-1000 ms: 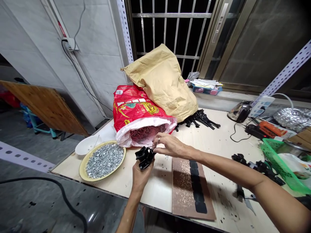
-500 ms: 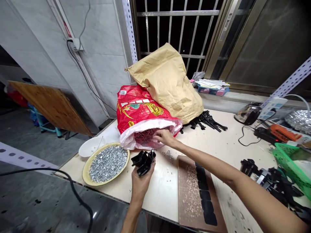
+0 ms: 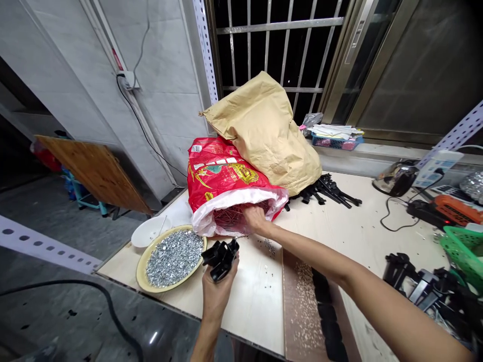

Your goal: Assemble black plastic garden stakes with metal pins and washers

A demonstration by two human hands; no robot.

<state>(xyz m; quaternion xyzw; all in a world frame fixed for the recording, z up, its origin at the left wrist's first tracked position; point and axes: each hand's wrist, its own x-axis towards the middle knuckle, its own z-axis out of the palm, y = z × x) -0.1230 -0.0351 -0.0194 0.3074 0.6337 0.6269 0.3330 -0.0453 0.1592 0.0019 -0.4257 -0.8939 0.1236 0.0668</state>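
My left hand (image 3: 216,290) is closed around a black plastic part (image 3: 220,255) and holds it above the table's front edge. My right hand (image 3: 255,219) reaches into the open mouth of a red sack (image 3: 222,176) lying on its side; its fingers are buried among the thin metal pins (image 3: 230,218) inside and mostly hidden. A yellow dish (image 3: 144,271) heaped with small silver washers sits just left of the black part.
A tan paper sack (image 3: 264,130) leans on the red one. Black plastic parts (image 3: 328,188) lie behind it and more (image 3: 426,289) at the right. A white bowl (image 3: 147,231), brown mat (image 3: 302,306), green basket (image 3: 458,246), kettle (image 3: 394,178) and cables share the table.
My right hand left the black part and moved forward into the red sack's mouth. My left hand kept hold of the black part. The view shifted slightly left.
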